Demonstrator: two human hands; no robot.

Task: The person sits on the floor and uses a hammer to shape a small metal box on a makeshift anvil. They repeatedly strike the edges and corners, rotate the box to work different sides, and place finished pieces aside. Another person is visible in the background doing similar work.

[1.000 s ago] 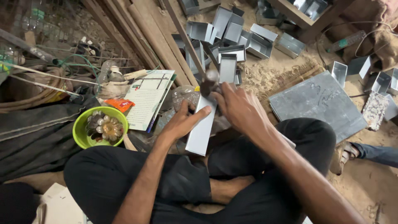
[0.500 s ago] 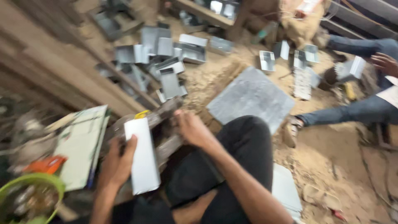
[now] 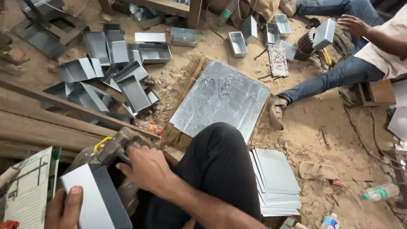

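- At the bottom left, a bent grey metal sheet (image 3: 95, 199) is gripped by the left hand (image 3: 63, 208), kept steady against the lap.
- A dark iron block (image 3: 116, 146) is grasped by the right hand (image 3: 146, 169), resting beside the sheet.
- Finished metal trays (image 3: 127, 80) are piled well apart on the sand.

A flat printed booklet (image 3: 26, 186) with a white and green cover lay at the far left edge, while two clear plastic bottles (image 3: 378, 191) with labels lay on the sand at lower right.
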